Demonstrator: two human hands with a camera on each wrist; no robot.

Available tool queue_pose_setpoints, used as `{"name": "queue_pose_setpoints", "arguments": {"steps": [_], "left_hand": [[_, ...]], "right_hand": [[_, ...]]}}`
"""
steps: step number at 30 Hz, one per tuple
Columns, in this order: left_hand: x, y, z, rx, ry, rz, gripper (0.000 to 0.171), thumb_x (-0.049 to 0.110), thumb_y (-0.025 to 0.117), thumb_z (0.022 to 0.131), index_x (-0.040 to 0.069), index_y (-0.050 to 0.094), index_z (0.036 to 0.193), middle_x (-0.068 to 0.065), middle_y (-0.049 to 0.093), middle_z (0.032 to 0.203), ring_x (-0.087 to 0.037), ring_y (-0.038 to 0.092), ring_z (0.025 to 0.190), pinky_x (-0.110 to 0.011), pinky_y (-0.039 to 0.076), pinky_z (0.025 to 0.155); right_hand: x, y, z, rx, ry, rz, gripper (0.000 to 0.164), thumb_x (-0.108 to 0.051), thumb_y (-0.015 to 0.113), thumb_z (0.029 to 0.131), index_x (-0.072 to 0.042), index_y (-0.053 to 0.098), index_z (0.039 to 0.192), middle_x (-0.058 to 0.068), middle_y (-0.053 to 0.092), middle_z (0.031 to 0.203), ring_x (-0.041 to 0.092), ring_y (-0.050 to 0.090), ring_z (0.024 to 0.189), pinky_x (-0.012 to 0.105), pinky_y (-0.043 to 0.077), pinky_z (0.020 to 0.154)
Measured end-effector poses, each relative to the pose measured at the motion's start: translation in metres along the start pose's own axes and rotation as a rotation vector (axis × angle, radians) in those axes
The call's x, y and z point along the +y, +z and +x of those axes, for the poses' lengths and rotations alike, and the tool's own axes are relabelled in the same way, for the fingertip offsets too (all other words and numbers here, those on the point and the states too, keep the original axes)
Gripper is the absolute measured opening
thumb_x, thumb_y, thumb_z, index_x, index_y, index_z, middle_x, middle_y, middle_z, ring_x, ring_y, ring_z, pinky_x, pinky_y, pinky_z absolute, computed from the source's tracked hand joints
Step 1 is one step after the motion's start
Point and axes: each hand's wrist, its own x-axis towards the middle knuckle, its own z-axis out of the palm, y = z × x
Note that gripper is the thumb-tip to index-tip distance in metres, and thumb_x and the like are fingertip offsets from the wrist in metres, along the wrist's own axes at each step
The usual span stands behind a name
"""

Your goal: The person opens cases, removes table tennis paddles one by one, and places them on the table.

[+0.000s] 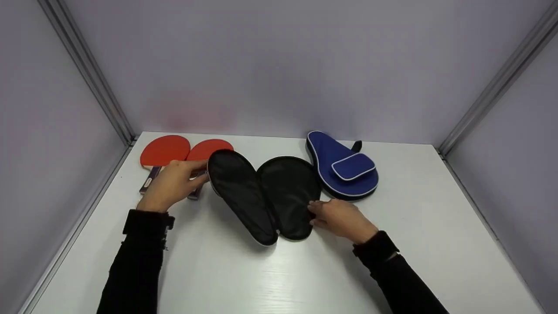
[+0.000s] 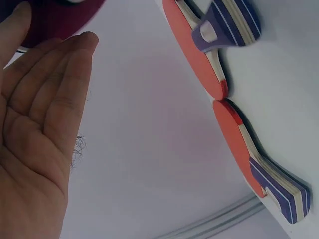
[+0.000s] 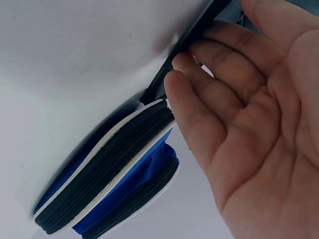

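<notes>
An unzipped table tennis bat case (image 1: 287,192) lies spread apart, its black lining facing up. Its left half is tilted up off the table, and my left hand (image 1: 174,183) pinches that half's outer edge between thumb and fingers. In the left wrist view the case's outside (image 2: 62,20) looks dark blue to purple. At the right edge of the other half, my right hand (image 1: 342,218) grips the rim with thumb and fingers; the right wrist view shows these fingers (image 3: 199,99) bent against the zipped edge.
Two red table tennis bats (image 1: 165,150) lie at the back left, behind my left hand. A closed blue bat case (image 1: 324,152) with white piping and a small zipped pocket (image 1: 354,166) lies at the back right, beside the spread case. Pale walls (image 1: 279,65) enclose the white table (image 1: 244,279).
</notes>
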Motion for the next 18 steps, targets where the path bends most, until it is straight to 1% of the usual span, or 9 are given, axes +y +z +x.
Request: {"name": "queue_pose_setpoints", "arguments": {"steps": [4, 6, 7, 9, 10, 11, 14, 16, 18], "left_hand": [[0.008, 0.002, 0.002, 0.004, 0.014, -0.012, 0.047, 0.025, 0.081, 0.113, 0.019, 0.076, 0.159, -0.013, 0.084, 0.148, -0.037, 0.085, 0.131, -0.061, 0.069, 0.112], [0.011, 0.003, 0.003, 0.002, 0.026, -0.021, 0.045, 0.029, 0.082, 0.113, 0.024, 0.077, 0.158, -0.012, 0.089, 0.127, -0.034, 0.086, 0.112, -0.052, 0.072, 0.098], [0.013, 0.004, 0.004, 0.002, 0.034, -0.025, 0.044, 0.031, 0.082, 0.113, 0.025, 0.078, 0.157, -0.011, 0.088, 0.115, -0.031, 0.083, 0.102, -0.046, 0.07, 0.089], [0.017, 0.006, 0.005, 0.007, 0.053, -0.033, 0.044, 0.034, 0.082, 0.113, 0.027, 0.078, 0.156, -0.008, 0.078, 0.095, -0.026, 0.07, 0.087, -0.038, 0.057, 0.075], [0.018, 0.007, 0.005, 0.011, 0.061, -0.04, 0.043, 0.034, 0.082, 0.113, 0.028, 0.079, 0.155, -0.006, 0.074, 0.093, -0.026, 0.063, 0.084, -0.038, 0.05, 0.073], [0.019, 0.008, 0.006, 0.014, 0.07, -0.05, 0.044, 0.034, 0.082, 0.112, 0.027, 0.078, 0.156, -0.005, 0.074, 0.093, -0.025, 0.061, 0.084, -0.039, 0.05, 0.073], [0.022, 0.012, 0.008, 0.036, 0.091, -0.072, 0.051, 0.033, 0.084, 0.111, 0.023, 0.075, 0.16, -0.005, 0.087, 0.119, -0.03, 0.081, 0.106, -0.046, 0.068, 0.095], [0.024, 0.016, 0.009, 0.046, 0.097, -0.089, 0.058, 0.031, 0.086, 0.11, 0.02, 0.071, 0.164, -0.008, 0.086, 0.142, -0.035, 0.082, 0.131, -0.059, 0.067, 0.115], [0.026, 0.021, 0.011, 0.05, 0.092, -0.092, 0.067, 0.03, 0.089, 0.107, 0.016, 0.066, 0.169, -0.011, 0.081, 0.152, -0.038, 0.075, 0.149, -0.064, 0.06, 0.126]], "right_hand": [[-0.002, 0.001, 0.001, 0.013, -0.003, -0.013, 0.036, -0.025, 0.085, 0.109, -0.004, 0.084, 0.139, 0.017, 0.084, 0.146, 0.038, 0.088, 0.117, 0.052, 0.074, 0.093], [-0.003, 0.002, 0.002, 0.015, -0.005, -0.016, 0.036, -0.025, 0.085, 0.109, -0.004, 0.085, 0.139, 0.017, 0.084, 0.145, 0.038, 0.088, 0.118, 0.052, 0.074, 0.094], [-0.003, 0.002, 0.002, 0.016, -0.009, -0.015, 0.037, -0.026, 0.085, 0.109, -0.004, 0.085, 0.139, 0.017, 0.084, 0.145, 0.038, 0.088, 0.118, 0.052, 0.074, 0.094], [-0.004, 0.002, 0.003, 0.021, -0.018, -0.012, 0.037, -0.026, 0.085, 0.109, -0.004, 0.085, 0.138, 0.017, 0.085, 0.144, 0.037, 0.088, 0.117, 0.052, 0.074, 0.093], [-0.004, 0.003, 0.003, 0.022, -0.023, -0.011, 0.037, -0.027, 0.085, 0.109, -0.004, 0.085, 0.138, 0.017, 0.085, 0.143, 0.037, 0.088, 0.117, 0.052, 0.074, 0.093], [-0.005, 0.003, 0.003, 0.025, -0.029, -0.012, 0.037, -0.027, 0.086, 0.109, -0.005, 0.086, 0.138, 0.016, 0.085, 0.143, 0.037, 0.088, 0.116, 0.052, 0.074, 0.093], [-0.005, 0.003, 0.003, 0.028, -0.048, -0.023, 0.036, -0.028, 0.087, 0.108, -0.006, 0.086, 0.137, 0.014, 0.086, 0.142, 0.035, 0.089, 0.114, 0.051, 0.074, 0.092], [-0.006, 0.004, 0.003, 0.023, -0.06, -0.034, 0.036, -0.028, 0.087, 0.107, -0.007, 0.087, 0.137, 0.012, 0.087, 0.142, 0.033, 0.089, 0.114, 0.05, 0.074, 0.092], [-0.007, 0.004, 0.003, 0.019, -0.077, -0.036, 0.036, -0.028, 0.086, 0.107, -0.008, 0.087, 0.137, 0.01, 0.087, 0.142, 0.031, 0.089, 0.115, 0.049, 0.074, 0.092]]}}
